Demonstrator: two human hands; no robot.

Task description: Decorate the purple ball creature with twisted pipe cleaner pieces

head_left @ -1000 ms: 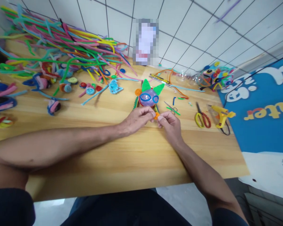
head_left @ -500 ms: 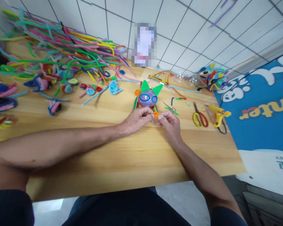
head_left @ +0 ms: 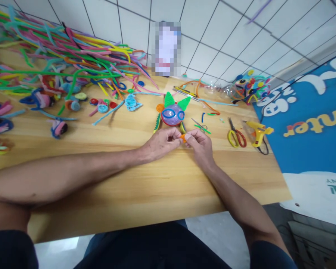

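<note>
My left hand (head_left: 159,144) and my right hand (head_left: 199,144) meet over the wooden table (head_left: 156,186), fingers pinched together on a small orange pipe-cleaner piece (head_left: 182,138). Just beyond the fingertips lies a craft figure (head_left: 172,114): a purple ball with blue pipe-cleaner glasses, two green ears and an orange coil at its left. Most of the orange piece is hidden by my fingers.
A big heap of coloured pipe cleaners (head_left: 58,56) and coiled bits (head_left: 100,106) covers the far left. Right of the figure lie yellow-handled scissors (head_left: 235,136), a yellow glue gun (head_left: 257,131) and another decorated ball (head_left: 249,89). A blue banner (head_left: 310,123) borders the table's right edge.
My hands have drawn closer together around the orange piece, hiding more of it. The view has shifted slightly; the figure has stayed put.
</note>
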